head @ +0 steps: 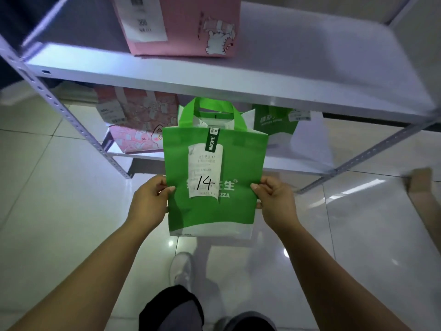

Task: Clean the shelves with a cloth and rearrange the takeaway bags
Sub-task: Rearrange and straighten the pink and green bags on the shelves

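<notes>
The left hand point(148, 201) and right hand point(276, 201) pinched the side edges of the green bag point(214, 211), thumbs on its front and the other fingers curled behind. It hung upright just below the upper shelf point(310, 75); a pink bag point(186, 32) stood on that shelf.

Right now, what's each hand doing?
Left hand: pinching the green bag by its left edge.
Right hand: pinching its right edge.
</notes>
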A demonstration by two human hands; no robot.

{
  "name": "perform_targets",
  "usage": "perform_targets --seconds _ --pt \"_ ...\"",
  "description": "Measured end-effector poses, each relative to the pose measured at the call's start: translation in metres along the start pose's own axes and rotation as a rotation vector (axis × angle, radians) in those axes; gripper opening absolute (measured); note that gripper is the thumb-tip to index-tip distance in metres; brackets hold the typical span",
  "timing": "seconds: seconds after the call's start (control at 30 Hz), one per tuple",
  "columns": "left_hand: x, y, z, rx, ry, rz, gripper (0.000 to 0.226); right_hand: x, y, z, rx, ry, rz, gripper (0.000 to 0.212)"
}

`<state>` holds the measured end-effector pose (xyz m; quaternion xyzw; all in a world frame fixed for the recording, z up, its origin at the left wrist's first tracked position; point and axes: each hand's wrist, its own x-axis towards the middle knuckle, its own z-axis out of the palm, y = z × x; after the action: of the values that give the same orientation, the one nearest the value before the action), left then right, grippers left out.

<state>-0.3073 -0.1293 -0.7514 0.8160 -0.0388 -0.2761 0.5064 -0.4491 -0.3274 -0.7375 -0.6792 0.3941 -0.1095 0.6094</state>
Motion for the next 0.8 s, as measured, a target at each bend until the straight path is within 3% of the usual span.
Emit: perform_targets --seconds 0.27,0.53,0.8 --pt "-0.115 0.084 -0.079 -0.028 0.065 0.039 0.025 -0.097 -0.111 -0.011 0.083 -0.064 -0.029 0.028" --pt "-0.203 0.171 -0.151 -0.089 0.171 0.173 0.020 -0.171 -0.225 -0.018 -0.025 -0.063 -0.218 0.036" --pt "-0.228 0.238 -0.231 -0.114 0.218 0.337 0.016 -0.209 -0.328 0.006 -0.030 -0.036 -0.450 0.044"
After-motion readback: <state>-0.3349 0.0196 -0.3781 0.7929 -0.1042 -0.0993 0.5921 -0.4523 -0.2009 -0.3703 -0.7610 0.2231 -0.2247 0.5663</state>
